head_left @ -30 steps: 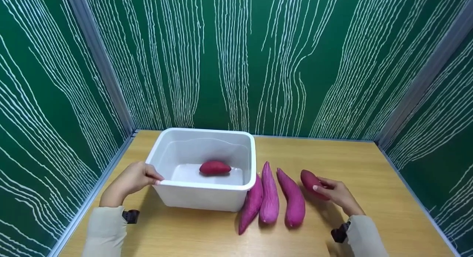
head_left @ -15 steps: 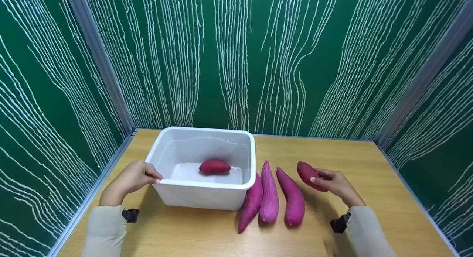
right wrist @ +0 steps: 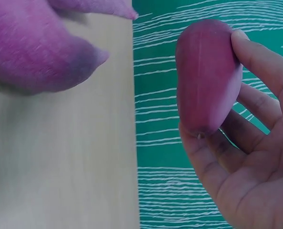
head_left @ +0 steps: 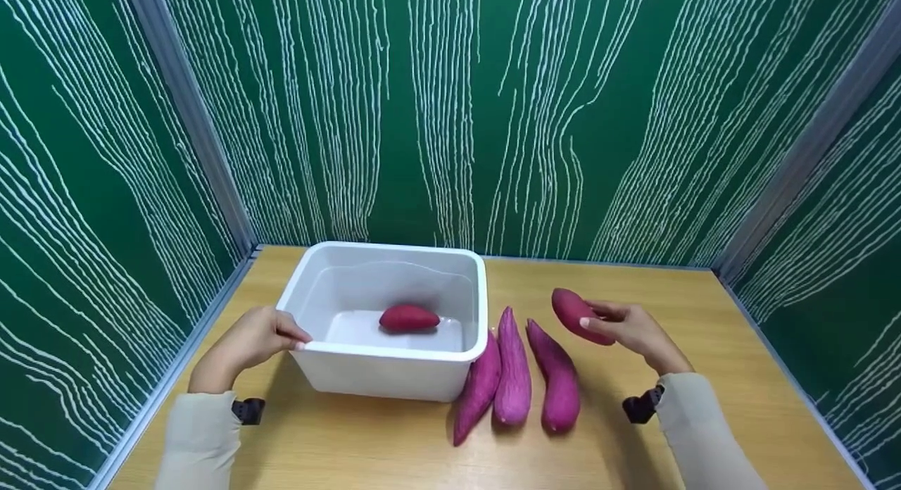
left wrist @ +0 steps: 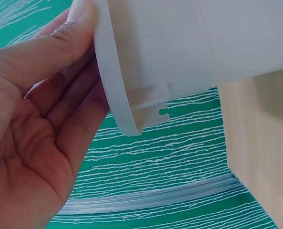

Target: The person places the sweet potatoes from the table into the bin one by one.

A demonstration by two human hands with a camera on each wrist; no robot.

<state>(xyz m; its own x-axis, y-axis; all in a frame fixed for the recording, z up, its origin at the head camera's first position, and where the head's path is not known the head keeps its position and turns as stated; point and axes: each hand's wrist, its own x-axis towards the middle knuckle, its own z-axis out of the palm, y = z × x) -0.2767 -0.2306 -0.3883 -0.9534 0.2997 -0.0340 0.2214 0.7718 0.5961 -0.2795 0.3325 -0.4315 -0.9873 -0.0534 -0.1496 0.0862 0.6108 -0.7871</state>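
Right hand (head_left: 630,328) has raised the short red sweet potato (head_left: 574,315) off the table (head_left: 704,377), thumb and fingers pinching it right of centre frame, now free to carry, while left hand (head_left: 253,338) still grips the white tub's rim (head_left: 295,346).

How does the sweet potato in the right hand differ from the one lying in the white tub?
The held sweet potato is off the table, gripped by the right hand; the tub sweet potato lies on the floor of the white tub, touched by no hand. The held one is tilted, its tip pointing up and left; the tub one lies about level. Both are short, plump and dark reddish, unlike the three long purple ones on the table.
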